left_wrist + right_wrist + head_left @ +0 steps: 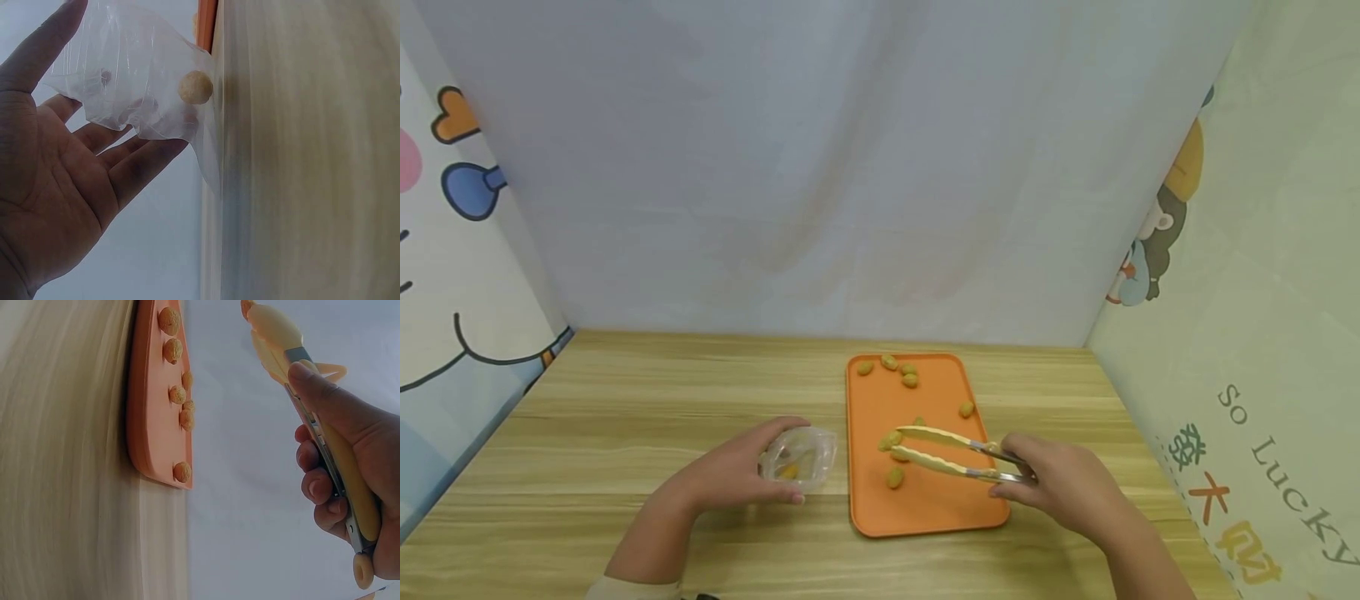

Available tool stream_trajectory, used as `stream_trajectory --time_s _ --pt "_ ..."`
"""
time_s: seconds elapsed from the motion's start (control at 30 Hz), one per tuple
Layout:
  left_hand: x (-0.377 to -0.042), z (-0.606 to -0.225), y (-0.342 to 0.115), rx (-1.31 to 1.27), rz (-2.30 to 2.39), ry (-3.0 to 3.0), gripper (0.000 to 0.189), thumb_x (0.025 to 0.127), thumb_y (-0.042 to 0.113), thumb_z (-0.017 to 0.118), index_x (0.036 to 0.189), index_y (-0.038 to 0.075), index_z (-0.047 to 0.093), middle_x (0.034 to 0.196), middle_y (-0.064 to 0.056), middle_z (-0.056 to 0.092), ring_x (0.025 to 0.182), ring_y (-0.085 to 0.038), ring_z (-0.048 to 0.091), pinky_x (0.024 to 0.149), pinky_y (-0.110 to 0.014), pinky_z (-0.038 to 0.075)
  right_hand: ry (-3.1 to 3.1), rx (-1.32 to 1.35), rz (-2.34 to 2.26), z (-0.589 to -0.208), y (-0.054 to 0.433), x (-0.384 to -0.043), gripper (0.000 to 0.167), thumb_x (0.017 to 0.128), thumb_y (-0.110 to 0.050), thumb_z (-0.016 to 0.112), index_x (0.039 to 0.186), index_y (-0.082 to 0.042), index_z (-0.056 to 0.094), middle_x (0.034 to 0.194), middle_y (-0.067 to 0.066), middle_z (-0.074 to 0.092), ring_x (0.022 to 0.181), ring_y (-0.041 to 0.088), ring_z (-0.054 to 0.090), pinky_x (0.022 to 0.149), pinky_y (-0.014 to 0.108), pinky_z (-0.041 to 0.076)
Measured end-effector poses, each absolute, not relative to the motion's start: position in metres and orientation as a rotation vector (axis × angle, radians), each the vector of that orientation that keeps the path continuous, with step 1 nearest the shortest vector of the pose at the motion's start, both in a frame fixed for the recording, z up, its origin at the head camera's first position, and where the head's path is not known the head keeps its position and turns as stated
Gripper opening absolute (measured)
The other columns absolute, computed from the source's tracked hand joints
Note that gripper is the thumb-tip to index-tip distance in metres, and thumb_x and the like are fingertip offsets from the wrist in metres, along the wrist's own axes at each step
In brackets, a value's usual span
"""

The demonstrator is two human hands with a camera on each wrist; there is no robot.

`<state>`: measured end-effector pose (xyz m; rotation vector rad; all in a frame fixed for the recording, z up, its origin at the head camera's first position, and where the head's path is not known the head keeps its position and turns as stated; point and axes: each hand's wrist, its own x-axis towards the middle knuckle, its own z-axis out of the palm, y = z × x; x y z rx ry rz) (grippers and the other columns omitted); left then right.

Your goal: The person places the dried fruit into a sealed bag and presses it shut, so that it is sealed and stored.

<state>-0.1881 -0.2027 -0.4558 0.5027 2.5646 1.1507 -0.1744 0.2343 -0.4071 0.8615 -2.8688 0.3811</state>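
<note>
My left hand [741, 467] holds a clear, ribbed plastic container [144, 56] around its side, thumb on one side and fingers on the other, left of the orange tray [917, 512]. One walnut [195, 87] shows through its wall. My right hand [1060, 483] grips a pair of tongs [337, 456] with cream-coloured tips and handle and metal arms. The tongs reach left over the tray, arms a little apart. At their tips is a walnut [891, 439]; a brown bit of it shows in the right wrist view. Another walnut [895, 478] lies just below the tips.
Several more walnuts lie on the tray, most near its far edge, one walnut [966, 409] by its right edge. The tray rests on a wood-grain table [700, 383]. A pale curtain [820, 183] hangs behind, with printed sheets [1262, 350] at both sides.
</note>
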Motion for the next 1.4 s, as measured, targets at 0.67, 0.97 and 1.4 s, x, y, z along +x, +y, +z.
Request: stream_trajectory --time_s 0.67,0.97,1.4 --pt "-0.189 -0.456 -0.203 0.508 1.158 2.565 0.087 0.072 0.050 0.084 0.145 0.042 0.036 0.129 -0.005 0.054 0.102 -0.023 0.055 0.081 -0.040 0.048 -2.825 0.967 0.422 -0.403 0.216 -0.183 0.035 0.077 -0.052 0.075 0.088 -0.030 0.050 0.064 -0.021 0.038 0.051 -0.004 0.029 0.045 0.017 0.029" --pt "-0.189 -0.456 -0.203 0.525 1.171 2.555 0.087 0.073 0.049 0.084 0.145 0.039 0.037 0.127 -0.005 0.055 0.100 -0.023 0.056 0.080 -0.040 0.048 -2.757 1.035 0.389 -0.401 0.201 -0.185 0.040 0.078 -0.064 0.064 0.090 -0.029 0.050 0.065 -0.022 0.037 0.051 -0.005 0.028 0.044 0.015 0.027" --pt "-0.187 -0.454 -0.203 0.549 1.191 2.529 0.087 0.074 0.048 0.083 0.146 0.038 0.036 0.124 -0.005 0.056 0.099 -0.022 0.057 0.081 -0.041 0.048 -2.690 1.126 0.397 -0.402 0.179 -0.190 0.041 0.079 -0.064 0.062 0.091 -0.026 0.051 0.066 -0.019 0.038 0.052 -0.004 0.029 0.044 0.014 0.028"
